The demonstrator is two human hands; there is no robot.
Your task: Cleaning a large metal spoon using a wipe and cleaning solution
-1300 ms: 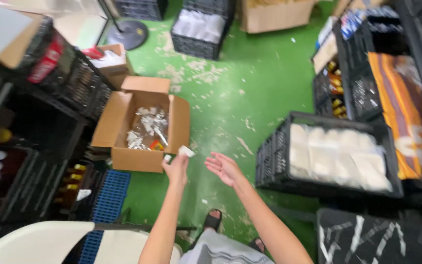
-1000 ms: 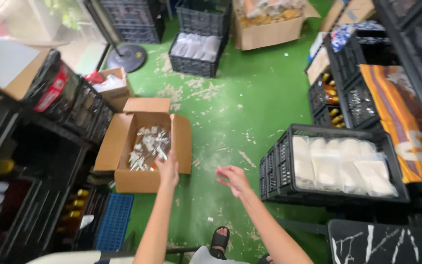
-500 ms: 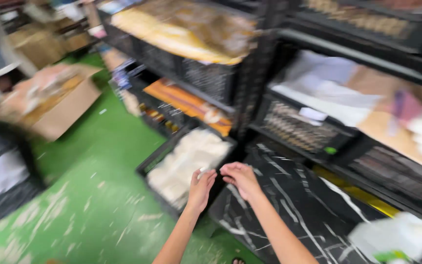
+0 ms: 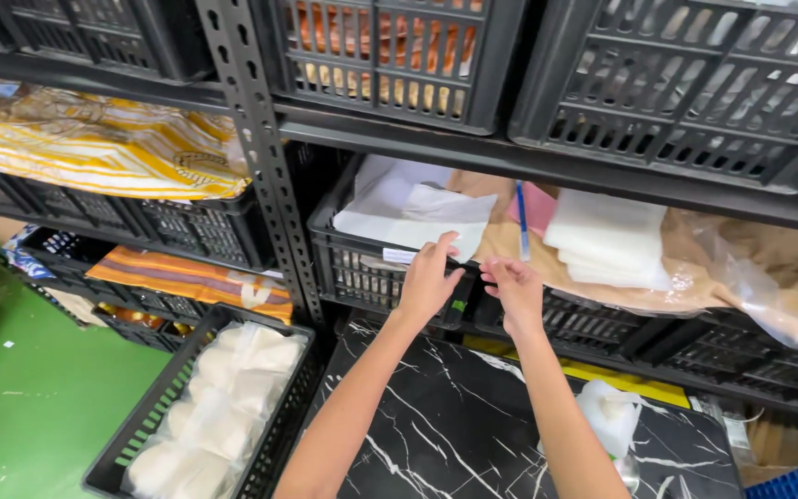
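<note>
My left hand (image 4: 429, 277) and my right hand (image 4: 513, 288) are both raised to the front rim of a black crate (image 4: 353, 268) on a metal shelf. The crate holds white folded sheets (image 4: 408, 214). The fingers and thumb of my left hand pinch a small white label (image 4: 399, 255) lying on the rim. My right hand is a short gap to the right with its fingers curled inward at the rim. What they pinch, if anything, is hidden. A small dark piece with a green spot (image 4: 459, 301) shows between the two hands.
A black marble-patterned tabletop (image 4: 454, 425) lies under my forearms, with a crumpled clear bag (image 4: 610, 413) on it. A black crate of white packets (image 4: 223, 407) stands at lower left beside the green floor (image 4: 30, 388). Striped fabrics (image 4: 94, 139), a blue pen (image 4: 521, 217) and more crates (image 4: 676, 83) fill the shelves.
The view swung from a cardboard box on the green floor up to the shelf. Both hands rose from over the floor to the crate rim.
</note>
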